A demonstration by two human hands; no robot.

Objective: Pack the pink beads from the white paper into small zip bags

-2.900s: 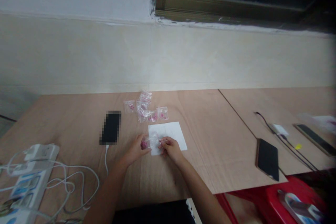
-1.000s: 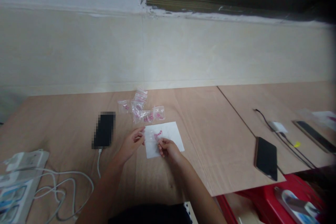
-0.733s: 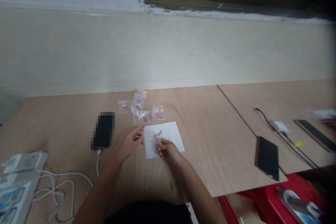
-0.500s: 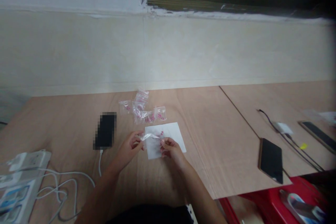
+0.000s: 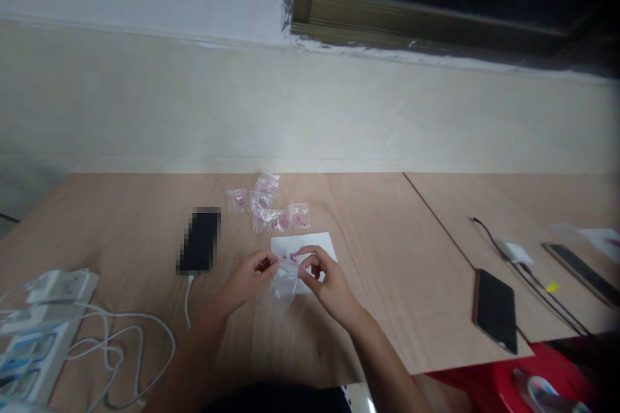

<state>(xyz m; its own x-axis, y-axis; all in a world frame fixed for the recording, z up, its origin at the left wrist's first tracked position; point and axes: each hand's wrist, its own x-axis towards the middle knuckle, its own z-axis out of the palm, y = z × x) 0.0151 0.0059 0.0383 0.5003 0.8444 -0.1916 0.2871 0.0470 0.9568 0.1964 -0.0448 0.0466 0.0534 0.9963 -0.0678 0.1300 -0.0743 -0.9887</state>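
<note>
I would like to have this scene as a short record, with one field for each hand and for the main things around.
Left hand: fingertips closed on a clear plastic bag
Right hand: fingertips at the bag's other side; grip unclear
Beneath the bag: white paper
Small pink pieces: near the bag's far edge; inside or outside unclear
Beyond the paper: small bags with pink contents
Left of the hands: pixelated phone, power strip
Right of the hands: black phone

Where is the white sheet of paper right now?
In the head view, the white sheet lies on the table just below centre, partly covered by the clear bag and right hand, with small bags just beyond it.
</note>
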